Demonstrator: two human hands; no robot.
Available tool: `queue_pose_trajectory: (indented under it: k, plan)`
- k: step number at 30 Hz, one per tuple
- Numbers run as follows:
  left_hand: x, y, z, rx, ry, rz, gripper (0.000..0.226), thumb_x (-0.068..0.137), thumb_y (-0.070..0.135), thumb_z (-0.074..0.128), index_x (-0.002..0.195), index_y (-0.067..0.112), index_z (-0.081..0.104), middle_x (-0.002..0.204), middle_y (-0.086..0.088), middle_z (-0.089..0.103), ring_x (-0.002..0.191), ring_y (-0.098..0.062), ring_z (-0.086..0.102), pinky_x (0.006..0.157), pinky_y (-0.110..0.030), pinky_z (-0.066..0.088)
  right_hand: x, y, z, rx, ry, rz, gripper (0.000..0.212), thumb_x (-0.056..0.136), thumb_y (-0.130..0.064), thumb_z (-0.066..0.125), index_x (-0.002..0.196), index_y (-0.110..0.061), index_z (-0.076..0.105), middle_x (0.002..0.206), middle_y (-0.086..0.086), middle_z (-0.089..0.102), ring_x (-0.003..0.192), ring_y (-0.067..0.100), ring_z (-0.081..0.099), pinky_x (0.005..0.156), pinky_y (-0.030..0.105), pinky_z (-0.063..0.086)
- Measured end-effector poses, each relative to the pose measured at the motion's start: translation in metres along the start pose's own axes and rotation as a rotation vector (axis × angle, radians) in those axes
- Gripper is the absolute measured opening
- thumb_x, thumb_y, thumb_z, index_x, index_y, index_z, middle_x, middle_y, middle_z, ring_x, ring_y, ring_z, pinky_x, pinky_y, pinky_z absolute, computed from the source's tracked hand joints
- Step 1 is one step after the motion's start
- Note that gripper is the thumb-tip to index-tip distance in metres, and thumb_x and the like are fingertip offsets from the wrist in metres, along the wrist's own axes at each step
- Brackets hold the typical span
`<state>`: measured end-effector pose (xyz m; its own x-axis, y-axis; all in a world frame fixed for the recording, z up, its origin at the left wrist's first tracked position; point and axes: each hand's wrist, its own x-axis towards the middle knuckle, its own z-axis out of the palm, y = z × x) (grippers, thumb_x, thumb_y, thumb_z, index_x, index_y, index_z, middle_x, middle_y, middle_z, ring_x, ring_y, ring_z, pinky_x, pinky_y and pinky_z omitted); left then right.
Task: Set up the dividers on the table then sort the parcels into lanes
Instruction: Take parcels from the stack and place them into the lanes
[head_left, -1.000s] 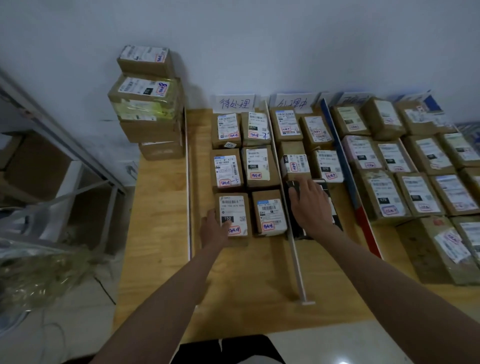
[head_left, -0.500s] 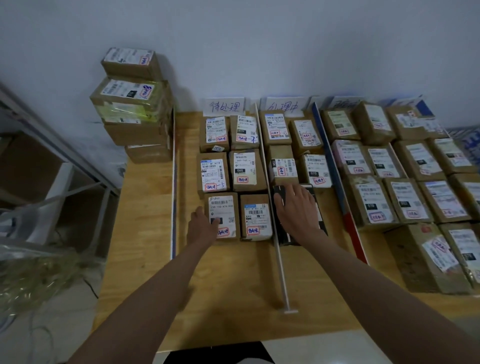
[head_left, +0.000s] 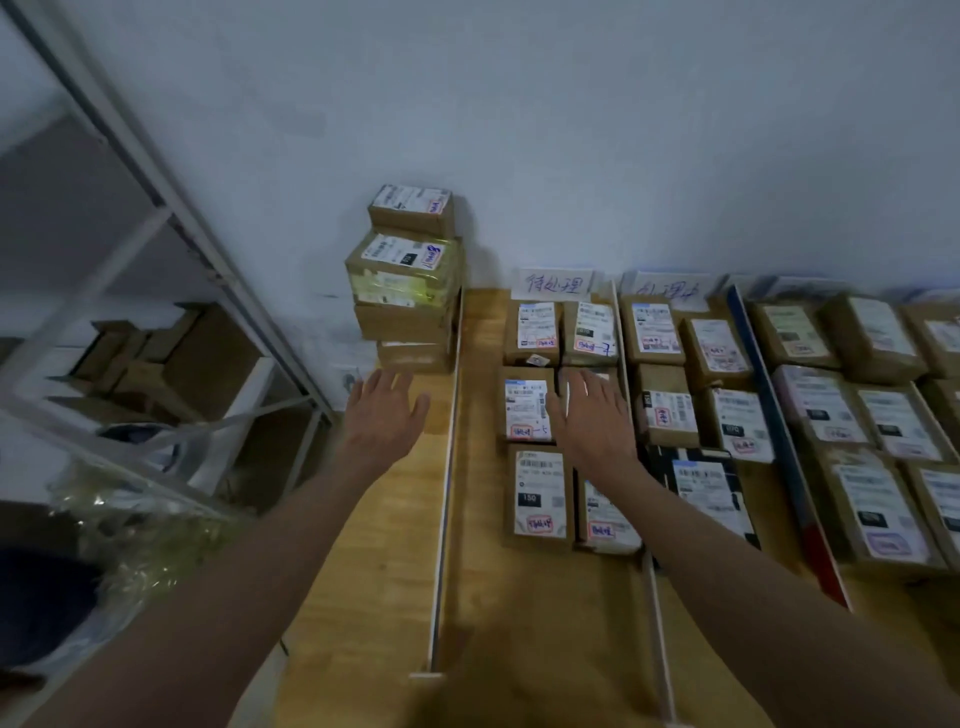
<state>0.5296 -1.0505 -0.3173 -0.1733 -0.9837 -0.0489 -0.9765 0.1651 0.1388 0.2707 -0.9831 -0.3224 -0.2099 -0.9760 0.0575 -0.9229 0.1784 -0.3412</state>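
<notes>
A wooden table (head_left: 363, 582) stands against a pale wall (head_left: 571, 130), with a metal shelf rack (head_left: 156, 218) to its left. Thin white dividers (head_left: 445, 467) and a blue one (head_left: 769, 415) run front to back across the table and split it into lanes. Brown parcels (head_left: 537, 496) with white labels lie flat in rows inside the lanes, six in the first lane and more in those to the right. A stack of parcels (head_left: 408, 280) stands at the table's far left corner, outside the leftmost divider. Handwritten signs (head_left: 553, 284) lean on the wall behind the lanes. The left hand (head_left: 382, 415) reaches toward the stack, fingers spread and holding nothing. The right hand (head_left: 589, 421) hovers flat over the first lane's middle row, fingers straight, gripping nothing.
</notes>
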Motion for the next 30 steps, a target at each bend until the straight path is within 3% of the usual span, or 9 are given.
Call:
queue_pose_trajectory:
  k: [9,12,19,25,30]
  plan:
    - [0.070,-0.082,-0.047,-0.018,0.030,-0.017,0.060,0.101,0.049,0.032,0.152,0.016,0.030,0.160,-0.009,0.026,0.145,-0.029,0.027,0.120,-0.046,0.017,0.071,-0.098,0.010,0.041,0.023,0.005,0.042,0.100,-0.034,0.036,0.134,-0.011,0.046,0.135,0.011,0.052,0.127,0.029,0.047,0.110,0.044,0.036]
    - [0.105,-0.099,-0.057,-0.028,0.053,0.012,0.060,0.101,0.047,0.036,0.150,0.014,0.031,0.157,-0.011,0.031,0.142,-0.030,0.032,0.118,-0.047,0.022,0.095,-0.125,0.009,0.045,0.020,0.030,0.036,0.101,-0.034,0.036,0.127,-0.011,0.048,0.128,0.011,0.054,0.121,0.028,0.050,0.106,0.044,0.039]
    - [0.183,-0.114,-0.071,-0.124,0.063,0.040,0.059,0.100,0.041,0.041,0.148,0.007,0.032,0.151,-0.015,0.037,0.134,-0.034,0.041,0.111,-0.047,0.032,0.162,-0.161,0.020,0.141,-0.024,0.120,0.040,0.102,-0.033,0.036,0.132,-0.008,0.043,0.131,0.014,0.051,0.122,0.030,0.050,0.102,0.047,0.043]
    - [0.222,-0.116,-0.067,-0.295,-0.008,-0.064,0.067,0.100,0.049,0.039,0.152,0.010,0.024,0.153,-0.015,0.034,0.134,-0.035,0.040,0.106,-0.049,0.036,0.204,-0.187,0.034,0.427,-0.084,0.188,0.036,0.103,-0.026,0.041,0.132,-0.005,0.041,0.129,0.017,0.052,0.111,0.029,0.056,0.083,0.037,0.049]
    - [0.239,-0.112,-0.056,-0.546,-0.065,-0.154,0.068,0.100,0.048,0.042,0.152,0.008,0.025,0.153,-0.015,0.036,0.137,-0.033,0.040,0.108,-0.047,0.036,0.218,-0.196,0.043,0.600,-0.123,0.295,0.029,0.104,-0.018,0.041,0.128,-0.003,0.038,0.114,0.008,0.055,0.092,0.017,0.054,0.051,0.012,0.038]
